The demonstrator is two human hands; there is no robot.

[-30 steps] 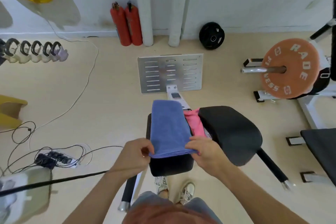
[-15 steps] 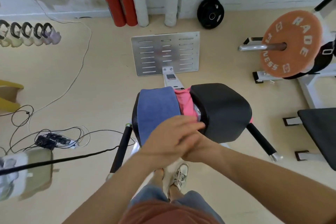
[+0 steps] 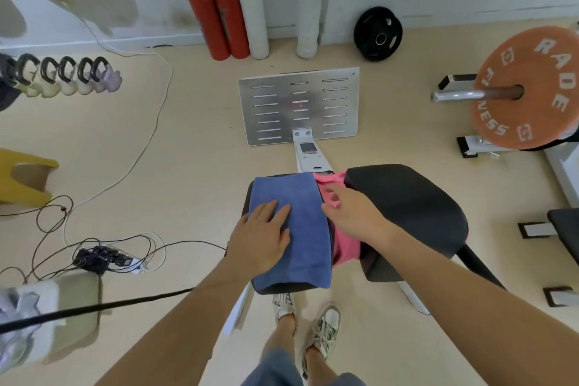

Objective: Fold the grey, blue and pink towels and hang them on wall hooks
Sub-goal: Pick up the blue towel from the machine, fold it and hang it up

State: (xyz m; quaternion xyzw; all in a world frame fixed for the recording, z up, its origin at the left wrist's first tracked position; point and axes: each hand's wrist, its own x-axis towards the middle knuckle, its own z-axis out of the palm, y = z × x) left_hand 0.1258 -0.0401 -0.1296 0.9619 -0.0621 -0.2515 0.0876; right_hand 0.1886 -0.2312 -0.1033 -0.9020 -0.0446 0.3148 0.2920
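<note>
Progress looks to be roughly 1 of 3 folds, with 0 hangings. The blue towel [image 3: 297, 229] lies folded into a neat rectangle on the left pad of the black table [image 3: 282, 288], covering it from far edge to near edge. The left grip [image 3: 260, 238] rests flat on the towel's left half, fingers straight and apart, clamped on nothing. The pink towel [image 3: 344, 252] sits bunched and unfolded in the gap along that pad's right edge, against the larger right pad [image 3: 407, 207]. The right grip [image 3: 354, 213] lies on it, fingers loosely spread and holding nothing. I judge the pink fold comes next. No grey towel can be picked out, and no wall hooks are in view, so all 3 hangings remain.
</note>
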